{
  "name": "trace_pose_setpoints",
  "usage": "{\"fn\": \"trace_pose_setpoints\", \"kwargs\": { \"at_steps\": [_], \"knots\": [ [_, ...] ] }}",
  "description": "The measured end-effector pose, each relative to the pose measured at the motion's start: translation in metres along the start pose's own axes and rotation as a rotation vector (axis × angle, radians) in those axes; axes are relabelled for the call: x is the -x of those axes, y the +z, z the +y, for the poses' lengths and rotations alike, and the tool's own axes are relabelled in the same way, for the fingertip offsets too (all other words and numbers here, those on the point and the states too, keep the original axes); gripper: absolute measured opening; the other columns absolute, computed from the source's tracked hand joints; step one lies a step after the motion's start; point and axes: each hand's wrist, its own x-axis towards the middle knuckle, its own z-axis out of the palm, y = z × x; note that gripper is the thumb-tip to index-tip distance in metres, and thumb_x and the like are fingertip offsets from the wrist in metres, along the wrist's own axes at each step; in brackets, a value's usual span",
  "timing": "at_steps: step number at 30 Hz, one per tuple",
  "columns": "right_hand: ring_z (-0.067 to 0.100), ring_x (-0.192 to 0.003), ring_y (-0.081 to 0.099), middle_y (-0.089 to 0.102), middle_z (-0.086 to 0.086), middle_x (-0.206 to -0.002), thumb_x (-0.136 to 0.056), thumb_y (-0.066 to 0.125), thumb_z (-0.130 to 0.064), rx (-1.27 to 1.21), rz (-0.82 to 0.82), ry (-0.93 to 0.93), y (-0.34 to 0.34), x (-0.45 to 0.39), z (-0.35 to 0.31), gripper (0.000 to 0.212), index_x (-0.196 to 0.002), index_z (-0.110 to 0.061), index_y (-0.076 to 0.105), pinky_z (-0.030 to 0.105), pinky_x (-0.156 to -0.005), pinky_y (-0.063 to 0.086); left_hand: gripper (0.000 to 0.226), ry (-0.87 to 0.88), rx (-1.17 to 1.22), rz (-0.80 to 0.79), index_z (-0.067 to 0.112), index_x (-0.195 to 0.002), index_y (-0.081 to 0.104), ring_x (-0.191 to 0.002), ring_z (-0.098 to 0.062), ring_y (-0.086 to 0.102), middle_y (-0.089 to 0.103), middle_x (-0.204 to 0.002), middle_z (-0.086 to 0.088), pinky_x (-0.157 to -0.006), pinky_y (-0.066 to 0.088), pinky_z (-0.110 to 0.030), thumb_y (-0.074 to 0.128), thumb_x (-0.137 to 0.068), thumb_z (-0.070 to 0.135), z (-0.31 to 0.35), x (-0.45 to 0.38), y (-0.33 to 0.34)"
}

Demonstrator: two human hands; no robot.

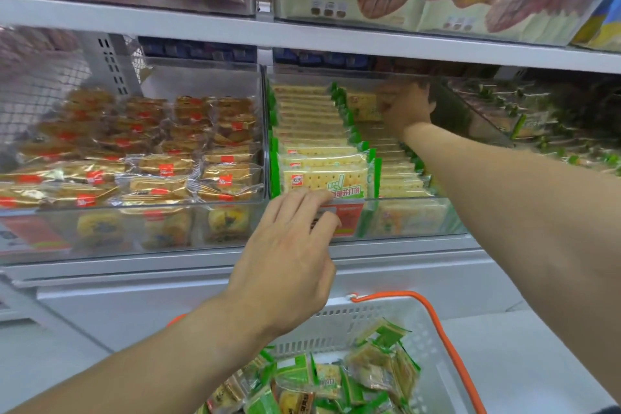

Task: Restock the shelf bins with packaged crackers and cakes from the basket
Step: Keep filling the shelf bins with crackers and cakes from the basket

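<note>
Head view: right hand (405,107) grips green-edged cracker pack (364,106); left hand (289,252) relaxed.

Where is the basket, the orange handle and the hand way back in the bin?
basket (339,316), head view, on its grey slotted back wall.
orange handle (447,343), head view, on the right stretch of the loop.
right hand (405,107), head view, on the back of the hand.

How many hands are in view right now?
2: the left hand rests at the front of the cracker bin; the right hand reaches deep inside it, touching a cracker pack.
</note>
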Motion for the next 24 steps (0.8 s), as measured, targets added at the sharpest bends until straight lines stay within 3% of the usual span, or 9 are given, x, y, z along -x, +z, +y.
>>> {"fn": "trace_pose_setpoints", "kwargs": {
  "at_steps": [2,4,10,13,16,18,21,24],
  "knots": [
    [0.035,-0.154,-0.002,0.014,0.004,-0.167,-0.100,0.052,-0.013,0.111,-0.118,0.037,0.018,0.006,-0.003,0.060,-0.154,-0.033,0.033,0.066,-0.118,0.007,0.030,-0.001,-0.015,0.004,0.012,-0.103,0.063,-0.124,-0.032,0.048,0.055,-0.130,-0.011,-0.106,0.034,-0.042,0.044,-0.083,0.023,0.000,0.000,0.002],
    [0.032,-0.153,-0.016,-0.004,-0.004,-0.169,-0.098,0.056,-0.014,0.140,-0.142,0.002,0.031,0.009,-0.004,0.076,-0.159,-0.037,0.016,0.068,-0.117,0.001,0.027,-0.006,-0.025,0.009,0.013,-0.100,0.063,-0.124,-0.032,0.048,0.055,-0.130,-0.011,-0.107,0.033,-0.042,0.046,-0.082,0.023,0.001,0.000,0.003],
    [0.033,-0.153,-0.015,-0.005,0.000,-0.169,-0.097,0.060,-0.020,0.217,-0.237,-0.020,0.018,0.000,-0.002,0.085,-0.161,-0.024,0.004,0.066,-0.117,-0.003,0.021,-0.012,-0.050,0.024,0.013,-0.095,0.063,-0.123,-0.032,0.048,0.055,-0.129,-0.011,-0.106,0.032,-0.042,0.054,-0.079,0.022,0.003,-0.001,0.006],
    [0.032,-0.153,-0.017,-0.009,-0.003,-0.169,-0.098,0.059,-0.023,0.230,-0.275,-0.042,0.010,0.001,0.000,0.087,-0.161,-0.026,-0.001,0.067,-0.116,-0.008,0.020,-0.005,-0.047,0.023,0.012,-0.095,0.062,-0.123,-0.033,0.048,0.056,-0.129,-0.012,-0.106,0.031,-0.042,0.053,-0.079,0.021,0.003,-0.001,0.006],
    [0.031,-0.154,-0.015,-0.015,-0.004,-0.168,-0.097,0.052,-0.008,0.216,-0.224,-0.051,-0.002,0.012,-0.006,0.088,-0.161,-0.029,-0.005,0.063,-0.118,-0.006,0.021,0.027,-0.037,0.023,0.011,-0.096,0.062,-0.129,-0.036,0.045,0.053,-0.133,-0.015,-0.108,0.031,-0.046,0.050,-0.081,0.020,0.002,0.001,0.005],
    [0.032,-0.155,-0.004,-0.006,-0.001,-0.169,-0.094,0.050,0.000,0.179,-0.197,-0.066,-0.016,0.025,-0.008,0.084,-0.161,-0.029,0.008,0.060,-0.121,0.003,0.018,0.072,-0.019,0.049,0.009,-0.095,0.062,-0.131,-0.038,0.044,0.053,-0.134,-0.018,-0.106,0.033,-0.048,0.054,-0.080,0.015,0.001,0.002,0.002],
    [0.036,-0.136,0.040,0.044,0.011,-0.149,-0.090,0.052,-0.001,0.013,0.000,-0.234,-0.038,0.055,-0.002,0.051,-0.136,-0.021,0.054,0.049,-0.118,0.028,0.014,0.197,0.022,0.110,0.007,-0.090,0.064,-0.117,-0.039,0.052,0.059,-0.121,-0.017,-0.095,0.040,-0.048,0.055,-0.079,0.009,0.004,-0.003,-0.007],
    [0.025,-0.099,0.058,0.060,0.012,-0.109,-0.088,0.052,-0.001,-0.170,0.283,-0.394,-0.056,0.102,0.005,0.024,-0.105,-0.009,0.067,0.025,-0.089,0.042,0.011,0.307,0.069,0.014,0.010,-0.089,0.064,-0.091,-0.031,0.055,0.061,-0.098,-0.008,-0.076,0.045,-0.043,0.056,-0.081,0.011,0.008,-0.009,-0.006]
  ]
}}
